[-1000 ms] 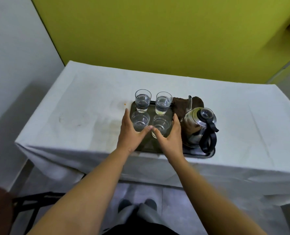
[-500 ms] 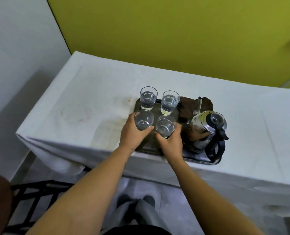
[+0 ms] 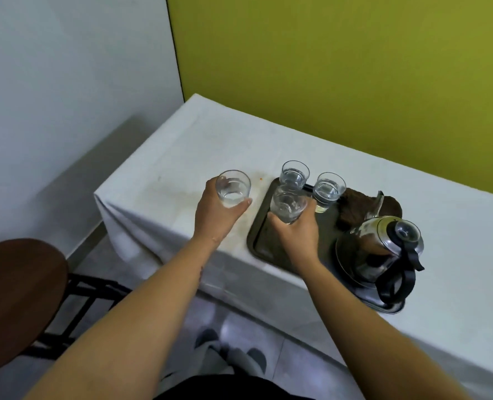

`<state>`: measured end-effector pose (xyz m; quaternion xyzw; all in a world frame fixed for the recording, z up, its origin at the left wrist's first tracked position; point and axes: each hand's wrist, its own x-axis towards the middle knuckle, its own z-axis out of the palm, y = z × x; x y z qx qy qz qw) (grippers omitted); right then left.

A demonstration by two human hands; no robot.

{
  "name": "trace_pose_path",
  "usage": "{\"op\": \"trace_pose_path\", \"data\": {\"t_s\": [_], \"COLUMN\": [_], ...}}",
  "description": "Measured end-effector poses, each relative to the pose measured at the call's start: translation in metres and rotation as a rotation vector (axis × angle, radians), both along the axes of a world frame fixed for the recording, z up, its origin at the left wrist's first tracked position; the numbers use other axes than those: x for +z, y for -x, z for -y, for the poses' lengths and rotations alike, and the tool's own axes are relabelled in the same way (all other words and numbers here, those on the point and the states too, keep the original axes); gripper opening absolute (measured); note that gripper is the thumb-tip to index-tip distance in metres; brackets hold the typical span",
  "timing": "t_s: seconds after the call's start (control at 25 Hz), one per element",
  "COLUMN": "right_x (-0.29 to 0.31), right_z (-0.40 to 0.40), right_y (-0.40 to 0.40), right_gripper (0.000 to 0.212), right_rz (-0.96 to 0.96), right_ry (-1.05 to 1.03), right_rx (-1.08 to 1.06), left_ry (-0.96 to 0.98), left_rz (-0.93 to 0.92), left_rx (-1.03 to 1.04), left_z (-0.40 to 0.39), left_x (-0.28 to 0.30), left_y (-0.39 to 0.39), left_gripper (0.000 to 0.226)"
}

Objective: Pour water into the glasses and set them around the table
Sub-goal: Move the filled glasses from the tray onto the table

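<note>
Left hand (image 3: 217,210) wrapped round a glass of water (image 3: 233,188), held above the white tablecloth (image 3: 164,180) left of the tray (image 3: 261,226). Right hand (image 3: 297,230) grips a second glass (image 3: 287,203) over the tray. Two more filled glasses (image 3: 294,175) (image 3: 327,190) stand at the tray's far edge. Kettle (image 3: 384,243) on the tray's right side, brown cloth (image 3: 355,207) behind it.

Single head view — looks forward, steeply down over table (image 3: 181,157) near edge, close above hands.
</note>
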<state>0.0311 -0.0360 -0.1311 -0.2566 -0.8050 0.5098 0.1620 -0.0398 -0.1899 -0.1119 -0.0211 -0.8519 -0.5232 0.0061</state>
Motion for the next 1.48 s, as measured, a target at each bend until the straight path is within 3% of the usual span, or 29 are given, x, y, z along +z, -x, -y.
{"op": "trace_pose_path", "data": {"t_s": [0.48, 0.96, 1.48], "right_x": [-0.013, -0.026, -0.034], "right_z": [0.074, 0.07, 0.065], "right_y": [0.129, 0.295, 0.36], "right_gripper": [0.061, 0.068, 0.07], "right_rz": [0.043, 0.087, 0.101], "right_ry": [-0.022, -0.056, -0.057], "right_rx": [0.221, 0.161, 0.179], "left_ry": [0.033, -0.007, 0.058], "left_rz": [0.057, 0.178, 0.174], "left_rx": [0.19, 0.01, -0.129], "left_z": [0.091, 0.113, 0.121], "left_x": [-0.018, -0.034, -0.04], "left_y": [0.063, 0.142, 0.161], "left_gripper": [0.068, 0.071, 0.067]}}
